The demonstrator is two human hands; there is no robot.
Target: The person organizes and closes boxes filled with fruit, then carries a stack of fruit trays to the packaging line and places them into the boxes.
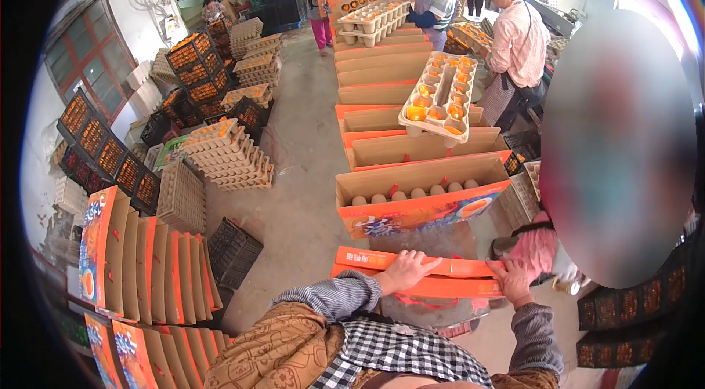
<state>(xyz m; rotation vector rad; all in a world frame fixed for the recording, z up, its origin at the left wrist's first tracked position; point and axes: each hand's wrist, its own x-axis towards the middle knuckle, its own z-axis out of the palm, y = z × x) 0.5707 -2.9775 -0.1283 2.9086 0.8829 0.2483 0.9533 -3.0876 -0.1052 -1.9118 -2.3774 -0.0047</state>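
My left hand (pixel 402 271) grips the top of an orange cardboard carton (pixel 433 287) at the near end of the worktable, fingers curled over its folded edge. My right hand (pixel 514 282) holds the carton's right end, thumb and fingers on the flap. Just beyond, an open orange printed carton (pixel 422 205) shows a row of grey tray bumps inside. Behind it stretches a line of open cartons (pixel 378 70), with pulp trays (pixel 448 95) of orange items lying across their tops.
Stacks of open cartons (pixel 150 271), pulp trays (pixel 220 154), black crates (pixel 110 143) and an empty crate (pixel 235 249) line the left floor. Co-workers (pixel 514 51) stand along the row's far end and right side; a blurred person (pixel 617 147) is close on my right.
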